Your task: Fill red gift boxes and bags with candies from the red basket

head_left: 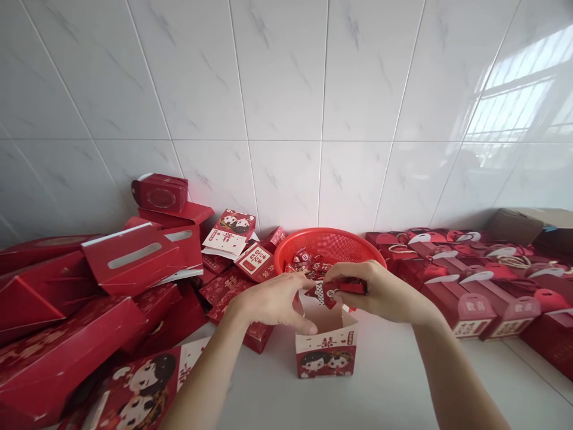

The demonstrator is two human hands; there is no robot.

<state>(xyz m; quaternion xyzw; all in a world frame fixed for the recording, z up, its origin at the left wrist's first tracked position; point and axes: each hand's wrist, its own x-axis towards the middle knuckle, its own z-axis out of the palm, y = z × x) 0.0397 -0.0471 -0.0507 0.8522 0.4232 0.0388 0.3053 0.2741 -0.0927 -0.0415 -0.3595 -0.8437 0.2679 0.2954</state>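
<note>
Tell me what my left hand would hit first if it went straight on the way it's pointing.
Probably the red packet pinched in the right hand, just ahead of the fingertips of the left hand. Depth is hard to judge here; the open paper box sits just below that line.

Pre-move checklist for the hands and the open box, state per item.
1. Open paper gift box upright on the white counter: ok.
2. Right hand holding the red-and-white packet above the box opening: ok.
3. Left hand clear of the packet: cannot tell, its fingertips are very close.
4. Left thumb contact with the box rim: cannot tell.
5. Box contents: cannot tell, the hands block the view inside.
6. Red plastic basket upright, with wrapped sweets inside: ok.
</note>
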